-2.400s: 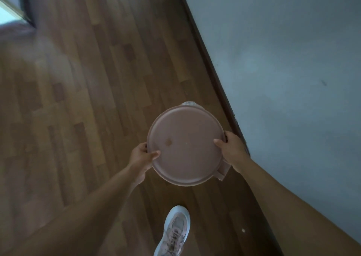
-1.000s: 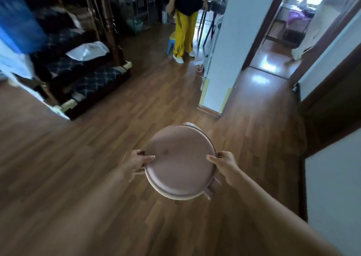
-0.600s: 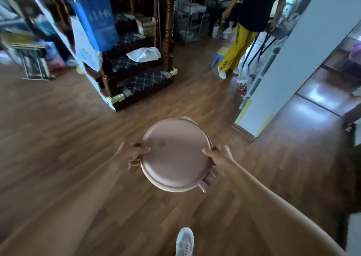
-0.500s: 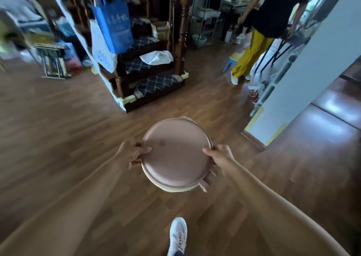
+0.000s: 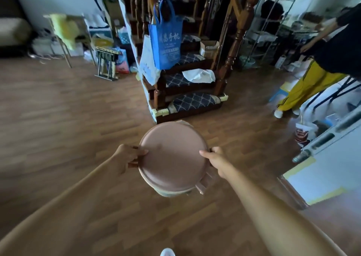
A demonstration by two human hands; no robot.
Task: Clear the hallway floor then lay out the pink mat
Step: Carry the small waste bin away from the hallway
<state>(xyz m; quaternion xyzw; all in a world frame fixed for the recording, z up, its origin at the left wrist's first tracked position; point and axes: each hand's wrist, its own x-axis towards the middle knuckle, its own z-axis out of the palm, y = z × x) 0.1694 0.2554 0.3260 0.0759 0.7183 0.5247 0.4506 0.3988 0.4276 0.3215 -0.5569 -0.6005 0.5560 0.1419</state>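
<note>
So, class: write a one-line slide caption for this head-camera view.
Both hands, left and right, carry a round pink stool across the wooden floor toward the staircase.

Arms: we see both forearms bare from wrist to the lower edge of the view, with no sleeve on either.
Left hand: we see it bare, with no glove, ring or watch that we can make out.
Right hand: we see it bare too, the wrist plain, with no band or strap.
Shoe: we see only a rounded toe at the bottom edge, white or very pale; it may be a trainer, though too little shows for us to tell.
Clothing: we see none of our own besides the shoe.
</note>
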